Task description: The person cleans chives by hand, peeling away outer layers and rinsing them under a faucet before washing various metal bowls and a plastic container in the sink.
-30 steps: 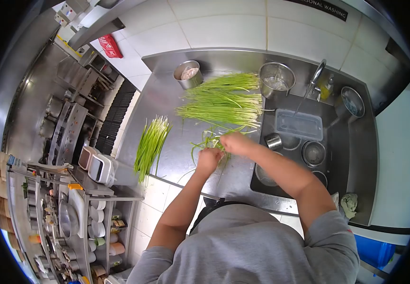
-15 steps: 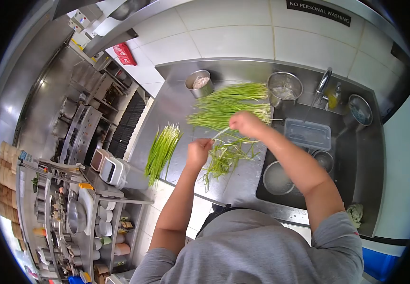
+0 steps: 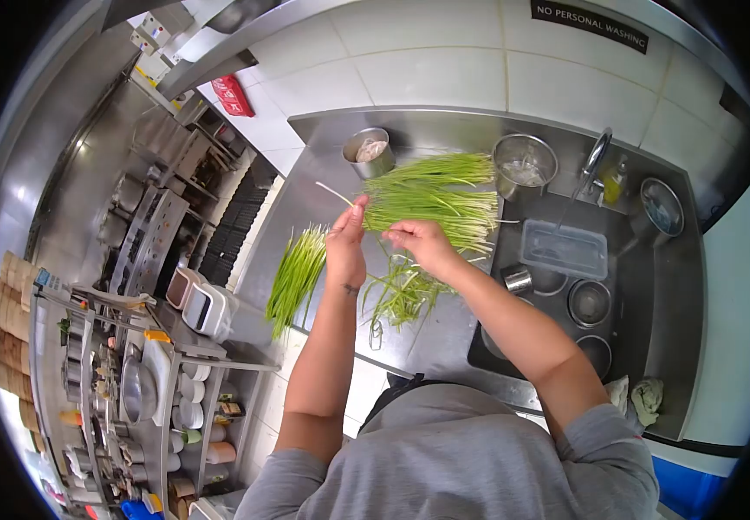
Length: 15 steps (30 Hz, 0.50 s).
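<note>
My left hand (image 3: 346,243) is closed on a thin spring onion stalk (image 3: 332,191), whose pale end sticks up past the fingertips to the left. Beside it, my right hand (image 3: 422,246) is pinched closed over the counter; whether anything sits between its fingertips is too small to make out. Below the hands lies a loose heap of green trimmings (image 3: 405,292). Behind them spreads a large pile of spring onions (image 3: 431,198), white ends to the right. A smaller neat bunch (image 3: 297,279) rests to the left, white ends pointing away from me.
A metal container (image 3: 368,154) with pale contents stands at the back of the steel counter. Near the sink's back corner is a steel pot (image 3: 525,167). The sink holds a clear plastic tub (image 3: 564,250) under the tap (image 3: 596,160) and several round metal vessels. Shelving (image 3: 219,357) stands left.
My left hand has risen and moved left with the stalk. My right hand has come down and left, off the stalk's other end. The metal vessels in the sink look differently arranged.
</note>
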### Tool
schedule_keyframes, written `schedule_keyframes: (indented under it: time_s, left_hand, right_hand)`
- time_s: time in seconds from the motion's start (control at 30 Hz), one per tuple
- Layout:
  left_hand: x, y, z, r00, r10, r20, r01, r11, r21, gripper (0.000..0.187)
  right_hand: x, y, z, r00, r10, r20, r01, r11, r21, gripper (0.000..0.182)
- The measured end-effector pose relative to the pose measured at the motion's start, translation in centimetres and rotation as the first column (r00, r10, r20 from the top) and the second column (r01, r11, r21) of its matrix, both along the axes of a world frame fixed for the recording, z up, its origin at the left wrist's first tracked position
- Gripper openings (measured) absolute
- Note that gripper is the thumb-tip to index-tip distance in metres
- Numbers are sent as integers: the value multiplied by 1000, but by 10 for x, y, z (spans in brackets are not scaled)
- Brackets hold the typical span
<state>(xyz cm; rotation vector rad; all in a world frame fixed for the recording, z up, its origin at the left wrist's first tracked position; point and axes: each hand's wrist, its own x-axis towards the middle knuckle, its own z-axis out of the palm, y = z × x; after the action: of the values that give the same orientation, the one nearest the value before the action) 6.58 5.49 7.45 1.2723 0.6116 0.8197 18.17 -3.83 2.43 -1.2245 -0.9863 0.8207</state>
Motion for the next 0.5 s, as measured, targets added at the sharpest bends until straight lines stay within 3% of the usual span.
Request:
schedule_keyframes:
  time_s: [0.07, 0.13, 0.23, 0.27, 0.37, 0.47, 0.5]
  left_hand:
    - [-5, 6, 1, 997, -22, 70, 27, 998, -63, 34]
    - [-5, 11, 6, 976, -35, 216, 65, 989, -133, 31]
    - [3, 1, 14, 989, -83, 125, 91, 994, -56, 29]
    - [7, 0, 12, 989, -97, 112, 93, 995, 36, 29]
    - [6, 4, 21, 991, -116, 69, 115, 993, 29, 28]
    - [-1, 25, 22, 947, -36, 318, 94, 981, -167, 26]
    - [-5, 37, 20, 930, -19, 368, 101, 973, -206, 26]
  right_hand:
    - [1, -1, -6, 998, -59, -22, 60, 997, 47, 18]
    - [-1, -5, -7, 990, -125, 71, 120, 990, 71, 22]
    - [-14, 11, -10, 970, -232, 74, 215, 958, 188, 25]
    - [-16, 15, -11, 973, -222, 69, 208, 963, 175, 25]
    - [-25, 9, 20, 992, -103, 74, 103, 995, 0, 24]
    - [-34, 16, 11, 978, -91, -187, 86, 996, -37, 21]
    - [-37, 17, 6, 980, -122, -157, 119, 992, -31, 20]
